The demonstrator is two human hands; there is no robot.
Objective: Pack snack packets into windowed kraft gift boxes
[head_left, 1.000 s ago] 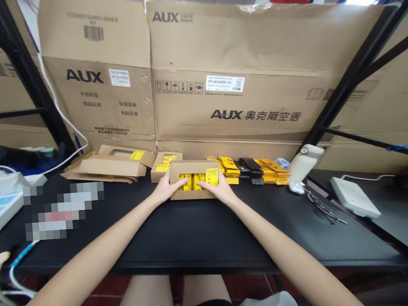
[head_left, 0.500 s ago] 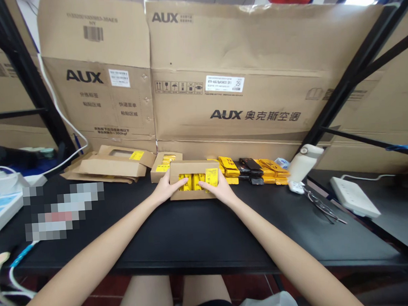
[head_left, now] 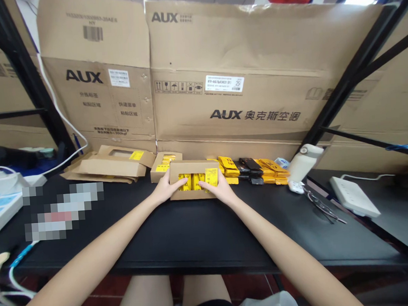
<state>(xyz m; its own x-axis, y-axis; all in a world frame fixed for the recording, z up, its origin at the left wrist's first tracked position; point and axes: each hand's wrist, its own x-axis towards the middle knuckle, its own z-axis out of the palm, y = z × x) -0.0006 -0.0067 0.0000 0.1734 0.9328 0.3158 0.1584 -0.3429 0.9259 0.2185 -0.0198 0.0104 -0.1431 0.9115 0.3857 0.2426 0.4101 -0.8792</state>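
Between my two hands is a brown cardboard box (head_left: 191, 166) with a window in its front and a yellow label at the right. Yellow packets (head_left: 198, 177) show through the window. My left hand (head_left: 167, 187) grips the box's left end, thumb over the front. On the right end my right hand (head_left: 221, 186) holds it the same way, its thumb near the label. The fingers behind the box are hidden. Just behind and to the left stands a similar box (head_left: 157, 176) with yellow packets in it.
Flattened window boxes (head_left: 110, 166) lie at the back left. Stacks of yellow packets (head_left: 230, 166), black packets (head_left: 250, 165) and orange packets (head_left: 270, 167) sit right of my hands. Further right are a white bottle (head_left: 305, 162), glasses (head_left: 321, 203) and a white device (head_left: 355, 196). A power strip (head_left: 5, 204) lies left.
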